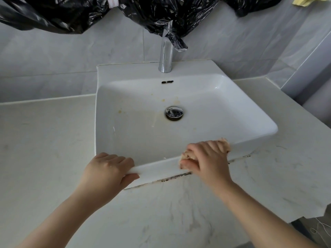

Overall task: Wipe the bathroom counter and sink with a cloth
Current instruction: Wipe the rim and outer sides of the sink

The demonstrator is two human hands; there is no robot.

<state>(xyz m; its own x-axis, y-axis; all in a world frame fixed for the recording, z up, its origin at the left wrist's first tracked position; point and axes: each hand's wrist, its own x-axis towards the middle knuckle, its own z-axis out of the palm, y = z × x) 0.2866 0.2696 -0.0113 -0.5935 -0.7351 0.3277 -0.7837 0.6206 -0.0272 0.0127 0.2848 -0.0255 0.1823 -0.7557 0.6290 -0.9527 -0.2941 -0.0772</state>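
Note:
A white rectangular sink [232, 111] sits on top of a pale marble-look counter [44, 140]. Yellowish stains mark the basin near the chrome drain [174, 112]. My left hand [107, 169] grips the sink's near rim at its front left corner, fingers curled over the edge and thumb on the outside. My right hand [207, 158] holds a bunched, dirty beige cloth [226, 144] pressed against the near rim further right; the cloth shows at my fingertips and beside my thumb. Dark grime lines the seam between sink and counter below my right hand.
A chrome tap [165, 56] stands at the back of the sink. Black plastic sheeting [161, 13] hangs over the wall above and drapes onto the tap. The counter's right front edge [304, 212] is broken and jagged. Grey tiled walls surround the counter.

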